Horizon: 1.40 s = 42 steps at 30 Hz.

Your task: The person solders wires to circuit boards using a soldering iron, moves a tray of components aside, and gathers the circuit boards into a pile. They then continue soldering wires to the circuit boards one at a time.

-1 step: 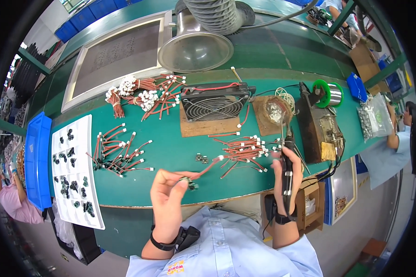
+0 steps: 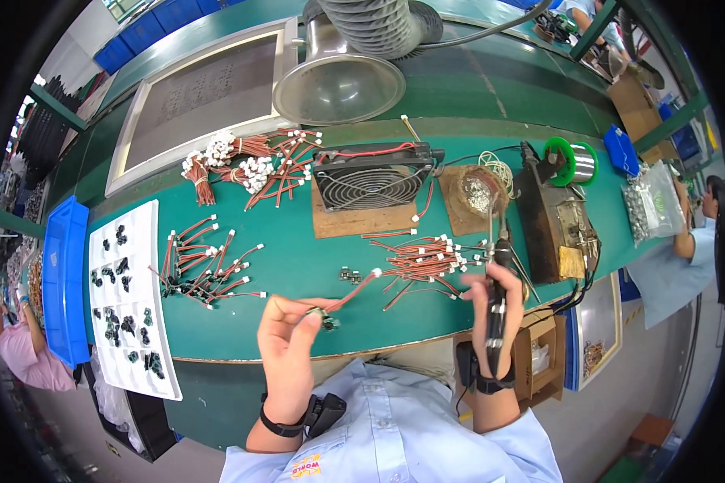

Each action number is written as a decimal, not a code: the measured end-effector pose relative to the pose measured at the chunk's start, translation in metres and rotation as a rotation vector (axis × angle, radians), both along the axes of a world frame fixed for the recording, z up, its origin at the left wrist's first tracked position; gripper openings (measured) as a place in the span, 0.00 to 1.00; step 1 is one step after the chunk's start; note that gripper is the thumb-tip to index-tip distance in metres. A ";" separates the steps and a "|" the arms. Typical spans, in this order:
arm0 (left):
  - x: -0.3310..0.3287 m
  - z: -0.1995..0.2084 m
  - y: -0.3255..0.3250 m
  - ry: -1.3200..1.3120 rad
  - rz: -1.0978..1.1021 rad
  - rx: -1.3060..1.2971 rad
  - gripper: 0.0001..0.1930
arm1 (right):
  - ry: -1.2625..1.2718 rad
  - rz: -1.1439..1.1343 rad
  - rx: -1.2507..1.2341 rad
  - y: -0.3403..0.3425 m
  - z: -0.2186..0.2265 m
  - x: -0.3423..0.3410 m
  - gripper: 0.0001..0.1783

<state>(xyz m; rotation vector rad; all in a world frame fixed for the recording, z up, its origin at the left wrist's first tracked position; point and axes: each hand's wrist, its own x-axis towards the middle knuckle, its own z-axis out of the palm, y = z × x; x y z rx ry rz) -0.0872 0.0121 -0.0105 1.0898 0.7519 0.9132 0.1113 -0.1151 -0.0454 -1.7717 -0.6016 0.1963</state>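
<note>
Lettering (image 2: 306,465) in orange and pink sits on the pale blue shirt (image 2: 395,410) at the bottom of the frame; dark marks on the framed panel (image 2: 205,97), upper left, are too faint to make out. Just left of centre, the left hand (image 2: 287,346) pinches a small green circuit board (image 2: 329,319), which juts out right of the fingertips. A red lead (image 2: 353,296) runs from it up and right to a white connector (image 2: 375,274). Right of centre, the right hand (image 2: 482,326) grips a black-handled soldering iron (image 2: 498,310). Fingers cover part of the board, and I can't clearly pick out the iron's tip near the round dish (image 2: 465,185).
</note>
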 end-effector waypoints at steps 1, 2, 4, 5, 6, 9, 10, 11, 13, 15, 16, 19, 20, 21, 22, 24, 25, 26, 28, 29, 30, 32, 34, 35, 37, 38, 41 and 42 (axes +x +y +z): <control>0.000 0.000 0.000 -0.002 -0.008 -0.003 0.05 | -0.046 0.097 0.009 -0.002 -0.007 -0.007 0.17; 0.000 0.000 0.000 -0.001 0.005 -0.008 0.05 | -0.091 0.194 0.018 -0.002 -0.010 -0.012 0.16; 0.001 0.000 0.001 0.002 0.037 -0.016 0.05 | -0.308 0.237 -0.063 0.008 -0.007 -0.018 0.15; 0.001 0.000 0.001 0.002 0.035 -0.016 0.05 | -0.524 0.287 -0.142 0.015 -0.004 -0.018 0.15; 0.001 0.000 0.000 0.010 0.034 0.002 0.04 | -0.739 0.335 -0.222 0.019 -0.003 -0.018 0.16; 0.001 0.000 -0.002 0.024 0.033 0.038 0.03 | -0.729 0.328 -0.221 0.023 -0.006 -0.014 0.18; 0.001 -0.001 -0.002 0.030 0.026 0.037 0.03 | -0.724 0.327 -0.220 0.024 -0.008 -0.014 0.19; 0.001 -0.003 -0.002 0.036 0.019 0.035 0.04 | -0.724 0.325 -0.220 0.023 -0.012 -0.015 0.19; 0.002 -0.003 -0.002 0.039 0.006 0.034 0.04 | -0.539 0.313 -0.113 0.015 -0.023 -0.020 0.21; 0.004 -0.001 -0.004 0.039 -0.057 0.000 0.06 | -0.447 0.305 -0.060 0.009 -0.022 -0.023 0.22; 0.004 -0.002 -0.005 0.041 -0.089 -0.018 0.08 | -0.272 0.329 0.042 0.008 -0.014 -0.028 0.22; 0.009 0.000 -0.012 0.118 -0.139 0.060 0.09 | 0.080 0.363 0.244 0.003 0.010 -0.038 0.24; 0.010 0.001 -0.014 0.155 -0.161 0.100 0.10 | 0.103 0.408 0.252 0.001 0.016 -0.040 0.24; 0.012 0.003 -0.014 0.156 -0.166 0.102 0.10 | 0.126 0.453 0.261 0.000 0.022 -0.041 0.25; 0.014 0.005 -0.015 0.200 -0.219 0.228 0.10 | 0.150 0.499 0.270 -0.001 0.026 -0.041 0.26; 0.017 0.009 -0.015 0.289 -0.323 0.483 0.09 | 0.156 0.510 0.267 -0.002 0.032 -0.043 0.26; 0.019 0.013 -0.016 0.291 -0.325 0.484 0.09 | 0.162 0.523 0.261 -0.002 0.034 -0.044 0.25; 0.020 0.019 -0.018 0.319 -0.323 0.512 0.08 | 0.168 0.537 0.255 -0.002 0.035 -0.044 0.25; 0.022 0.025 -0.020 0.375 -0.320 0.568 0.07 | 0.208 0.547 0.263 -0.002 0.037 -0.045 0.25; 0.022 0.025 -0.020 0.377 -0.320 0.570 0.07 | 0.246 0.558 0.270 -0.002 0.038 -0.045 0.24; 0.021 0.023 -0.021 0.349 -0.332 0.534 0.07 | 0.284 0.569 0.276 -0.002 0.039 -0.045 0.24; 0.020 0.021 -0.024 0.290 -0.355 0.462 0.09 | 0.304 0.576 0.275 -0.003 0.041 -0.045 0.24; 0.017 0.020 -0.024 0.247 -0.351 0.332 0.09 | 0.340 0.589 0.268 -0.003 0.043 -0.044 0.23; 0.015 0.020 -0.024 0.203 -0.346 0.202 0.10 | 0.341 0.588 0.270 -0.004 0.043 -0.044 0.23; 0.014 0.020 -0.023 0.160 -0.340 0.072 0.11 | 0.261 0.608 0.279 -0.005 0.043 -0.044 0.23; 0.015 0.020 -0.021 0.081 -0.367 -0.012 0.11 | 0.221 0.618 0.284 -0.005 0.044 -0.044 0.23; 0.016 0.018 -0.017 -0.071 -0.419 -0.177 0.10 | 0.123 0.642 0.231 -0.004 0.050 -0.049 0.23; 0.015 0.017 -0.016 -0.115 -0.427 -0.245 0.10 | 0.073 0.654 0.203 -0.004 0.051 -0.050 0.23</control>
